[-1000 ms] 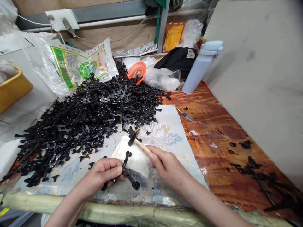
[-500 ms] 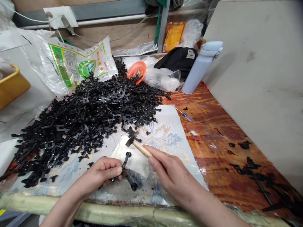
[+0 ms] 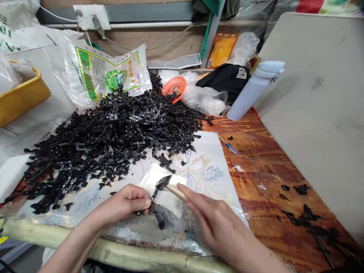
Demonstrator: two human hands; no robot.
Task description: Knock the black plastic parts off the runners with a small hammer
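Note:
My left hand (image 3: 132, 203) pinches a black jointed plastic part (image 3: 158, 217) over a white block (image 3: 167, 201). One arm of the part points down to a round end; its upper end is hidden under the hammer head. My right hand (image 3: 210, 212) is closed round the wooden handle of a small hammer (image 3: 176, 191), whose dark metal head lies over the part's upper end. Whether head and part touch, I cannot tell. Behind my hands a large pile of similar black parts (image 3: 122, 129) covers the left of the patterned sheet (image 3: 204, 159).
An orange dish (image 3: 174, 88) and a black bag (image 3: 227, 80) are behind the pile. A light blue bottle (image 3: 253, 93) stands at the back right. A screwdriver (image 3: 232, 148) and loose black pieces (image 3: 308, 216) lie to the right. A yellow bin (image 3: 25, 94) is at the left.
The hammer head has come down over the upper end of the black part. The camera view has shifted, so the surroundings appear further right.

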